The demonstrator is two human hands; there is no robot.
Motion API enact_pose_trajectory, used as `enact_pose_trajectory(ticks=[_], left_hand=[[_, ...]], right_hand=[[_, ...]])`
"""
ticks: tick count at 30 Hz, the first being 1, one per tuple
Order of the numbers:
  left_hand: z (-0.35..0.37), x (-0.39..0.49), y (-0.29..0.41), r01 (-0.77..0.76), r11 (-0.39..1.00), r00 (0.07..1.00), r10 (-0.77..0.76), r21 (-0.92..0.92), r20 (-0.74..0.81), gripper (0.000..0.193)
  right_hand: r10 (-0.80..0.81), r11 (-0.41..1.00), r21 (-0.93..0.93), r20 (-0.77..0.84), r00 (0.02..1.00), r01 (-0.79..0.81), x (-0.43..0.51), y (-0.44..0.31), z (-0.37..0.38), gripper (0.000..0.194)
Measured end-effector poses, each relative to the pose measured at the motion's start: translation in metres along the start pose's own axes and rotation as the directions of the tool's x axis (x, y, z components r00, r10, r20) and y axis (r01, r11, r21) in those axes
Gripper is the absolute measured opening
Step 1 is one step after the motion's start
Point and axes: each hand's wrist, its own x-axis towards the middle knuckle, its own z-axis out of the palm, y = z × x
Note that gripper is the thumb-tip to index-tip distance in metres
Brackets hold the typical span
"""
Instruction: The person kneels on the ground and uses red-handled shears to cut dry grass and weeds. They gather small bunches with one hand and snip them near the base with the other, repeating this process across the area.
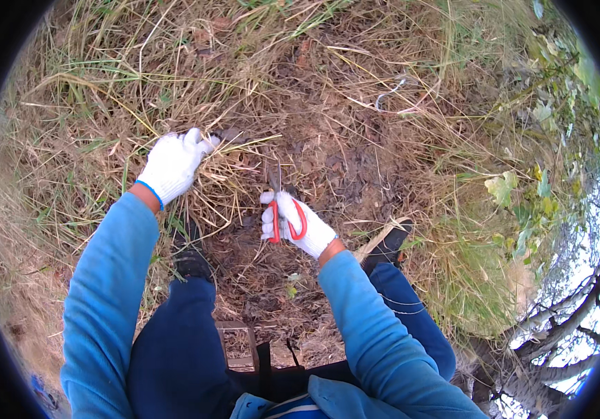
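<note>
My left hand [177,161], in a white knit glove with a blue cuff edge, has its fingers closed on a bunch of dry grass stems [242,145]. Lower and to the right, my right hand [300,222], gloved the same way, holds scissors [274,222] with red handles. Their metal blades point away from me, towards the ground, a short way from the grass bunch; whether the blades are apart is hard to tell. Cut or loose straw [221,194] lies below my left hand.
Dark shoes [192,262] stand on either side of bare, littered soil [352,173]. A wooden frame [237,326] shows beneath me. Leafy stems [501,188] grow at the right, with thick branches [567,324] lower down. A pale string-like strip [390,93] lies in the grass ahead.
</note>
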Motion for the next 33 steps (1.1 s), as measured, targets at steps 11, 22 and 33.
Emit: enact_pose_trajectory(ticks=[11, 22, 33], left_hand=[[-0.002, 0.027, 0.014, -0.195, 0.973, 0.937, 0.223, 0.125, -0.269, 0.027], [0.012, 0.103, 0.065, -0.284, 0.925, 0.958, 0.281, 0.250, 0.049, 0.045], [0.003, 0.092, 0.056, -0.233, 0.972, 0.954, 0.225, 0.019, 0.197, 0.017]], right_hand=[[-0.104, 0.963, 0.234, -0.126, 0.987, 0.132, 0.048, 0.000, 0.006, 0.056], [-0.062, 0.972, 0.220, -0.073, 0.995, 0.076, 0.011, 0.009, 0.000, 0.057], [-0.052, 0.975, 0.215, -0.046, 0.998, 0.061, -0.010, 0.027, -0.018, 0.062]])
